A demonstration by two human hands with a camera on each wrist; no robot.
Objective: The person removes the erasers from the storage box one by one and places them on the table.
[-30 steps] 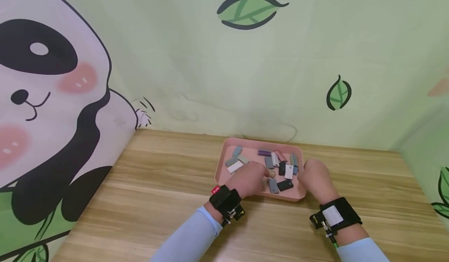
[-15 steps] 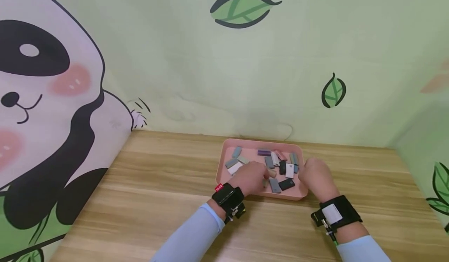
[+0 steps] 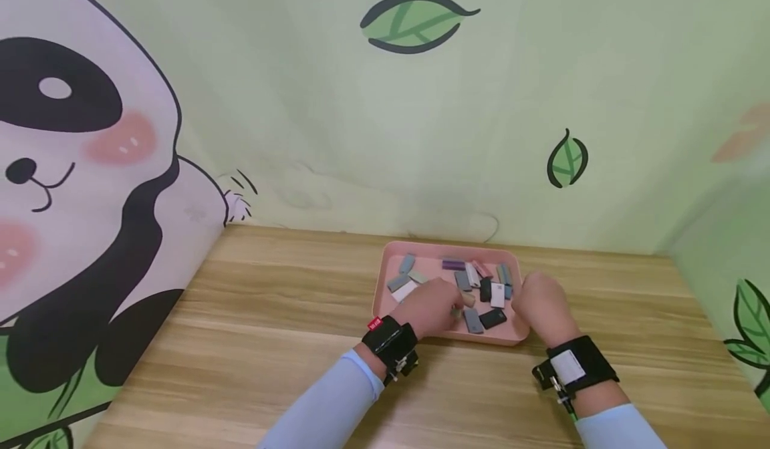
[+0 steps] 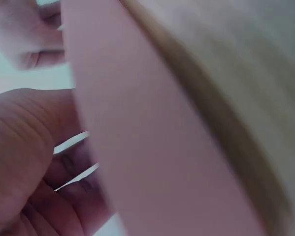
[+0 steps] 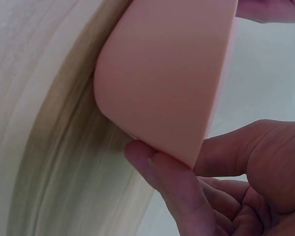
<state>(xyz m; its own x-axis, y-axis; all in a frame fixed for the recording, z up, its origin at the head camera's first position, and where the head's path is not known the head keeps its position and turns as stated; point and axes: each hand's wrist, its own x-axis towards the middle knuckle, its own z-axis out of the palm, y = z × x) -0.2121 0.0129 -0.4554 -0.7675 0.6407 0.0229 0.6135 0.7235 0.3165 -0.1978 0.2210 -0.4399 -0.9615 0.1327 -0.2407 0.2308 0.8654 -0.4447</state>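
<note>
A shallow pink tray (image 3: 385,302) with rounded corners sits on the wooden table, holding several small flat pieces in grey, white, black, purple and pink. My right hand (image 3: 543,305) pinches its right rim; in the right wrist view the thumb lies inside the wall (image 5: 162,73) and the fingers bend against the outside. My left hand (image 3: 428,307) reaches over the near rim, fingers bent down among the pieces. A beige piece (image 3: 468,300) shows right beside its fingertips. The left wrist view has the tray wall (image 4: 137,137) hiding these fingertips, so I cannot tell whether they hold anything.
A black piece (image 3: 493,318) and a grey piece (image 3: 473,321) lie near the tray's front right. Behind the tray, the wooden table (image 3: 289,302) meets a green cloth backdrop (image 3: 301,135) with leaf prints. A panda print (image 3: 78,168) covers the left side.
The head view has shifted slightly. Both hands stay almost where they were: the left among the pieces, the right at the tray's rim.
</note>
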